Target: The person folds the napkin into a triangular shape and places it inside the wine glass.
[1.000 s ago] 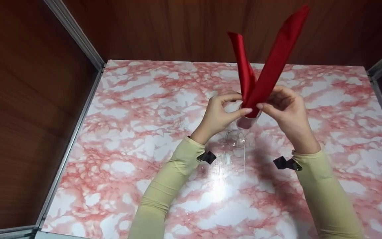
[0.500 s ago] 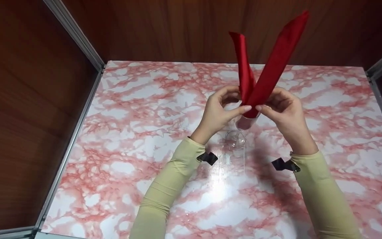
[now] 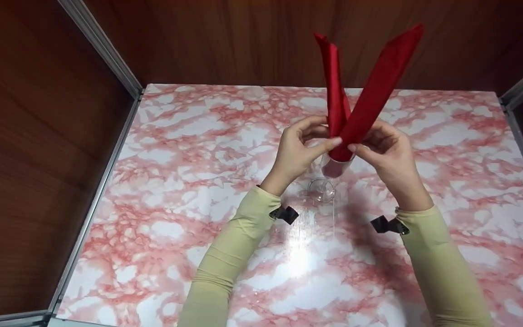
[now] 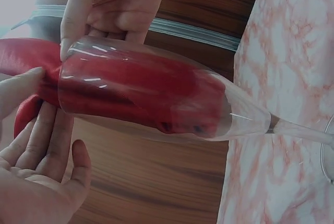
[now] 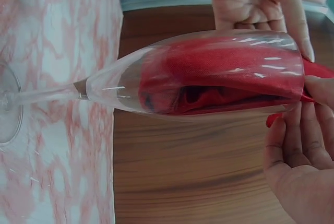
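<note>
A red satin napkin (image 3: 372, 97) is tucked into a tall clear champagne flute (image 3: 334, 169), with two rolled ends sticking up in a V. The flute stands upright; its foot shows on the tabletop in both wrist views. My left hand (image 3: 294, 147) pinches the napkin just above the rim, thumb in front and fingers behind. On the other side my right hand (image 3: 391, 156) pinches it at the rim. Through the flute's bowl (image 5: 209, 72), the folded lower part of the napkin (image 4: 172, 91) reaches down toward the narrowing bottom.
The tabletop (image 3: 175, 181) has a red and white marbled pattern. Dark wood panels (image 3: 243, 41) stand behind and at the left, with metal strips (image 3: 102, 50) along their edges. A light glare lies on the table in front of the flute.
The napkin's right end has dropped a little, while its left end stands slightly higher and straighter. My left thumb has shifted slightly upward along the cloth. Both hands stay at the rim.
</note>
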`<control>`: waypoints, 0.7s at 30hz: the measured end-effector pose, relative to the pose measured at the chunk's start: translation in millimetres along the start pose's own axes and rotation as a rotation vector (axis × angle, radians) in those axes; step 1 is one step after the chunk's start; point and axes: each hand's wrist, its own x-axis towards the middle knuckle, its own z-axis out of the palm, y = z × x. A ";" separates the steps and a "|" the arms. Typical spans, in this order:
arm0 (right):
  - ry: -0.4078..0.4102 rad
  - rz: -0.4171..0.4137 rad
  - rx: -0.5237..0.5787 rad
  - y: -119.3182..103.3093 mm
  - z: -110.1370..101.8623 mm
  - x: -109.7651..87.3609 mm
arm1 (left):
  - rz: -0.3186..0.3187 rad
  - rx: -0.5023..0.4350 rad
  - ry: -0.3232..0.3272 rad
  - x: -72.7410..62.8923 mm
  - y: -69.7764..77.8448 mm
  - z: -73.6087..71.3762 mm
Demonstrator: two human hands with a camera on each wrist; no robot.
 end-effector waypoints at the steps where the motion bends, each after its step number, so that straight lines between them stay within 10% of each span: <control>1: -0.009 0.004 -0.003 -0.1 -0.5 -0.4 | -0.009 -0.001 0.007 1.0 -4.0 -0.4; 21: -0.316 -0.026 0.058 -12.6 -7.1 -7.7 | -0.059 -0.031 0.089 7.0 -7.9 -3.9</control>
